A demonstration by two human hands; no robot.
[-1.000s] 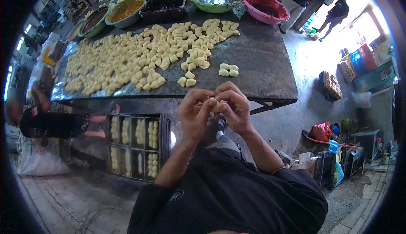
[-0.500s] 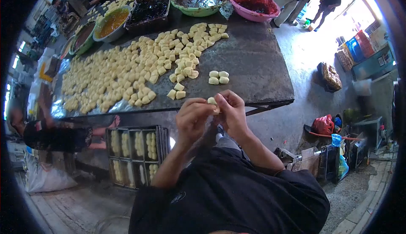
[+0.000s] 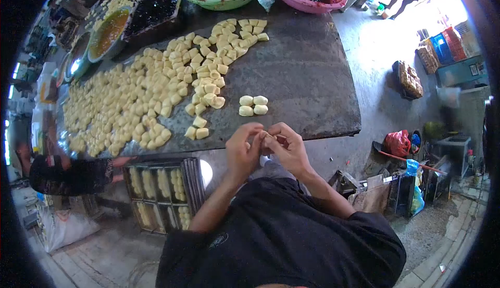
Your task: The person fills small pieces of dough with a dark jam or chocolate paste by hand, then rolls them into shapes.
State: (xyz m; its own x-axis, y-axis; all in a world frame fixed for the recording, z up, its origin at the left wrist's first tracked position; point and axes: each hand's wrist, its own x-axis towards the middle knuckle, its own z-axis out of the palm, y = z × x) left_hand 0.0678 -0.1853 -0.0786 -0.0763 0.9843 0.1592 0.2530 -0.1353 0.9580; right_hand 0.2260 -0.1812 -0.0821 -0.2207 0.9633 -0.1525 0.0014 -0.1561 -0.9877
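My left hand (image 3: 241, 151) and my right hand (image 3: 287, 151) meet just off the table's front edge. Their fingers are closed together on a small piece of dough, which the fingertips mostly hide. Beyond them on the dark table (image 3: 297, 87), a small block of pale dough pieces (image 3: 253, 105) sits in two rows. To the left of that spreads a large mass of cut dough pieces (image 3: 130, 90), with a couple of loose ones (image 3: 197, 132) near the edge.
Along the back stand a green basin (image 3: 221, 1) of brown filling, a pink basin (image 3: 307, 7) of dark red filling, a dark tray (image 3: 151, 14) and a bowl of orange filling (image 3: 108, 35). Lower left, a rack of baking moulds (image 3: 161, 194) holds dough. Another person (image 3: 67, 176) is at left.
The view has shifted, so the table's contents sit further left and the basins higher. My fingers have closed further over the dough, which showed more plainly before.
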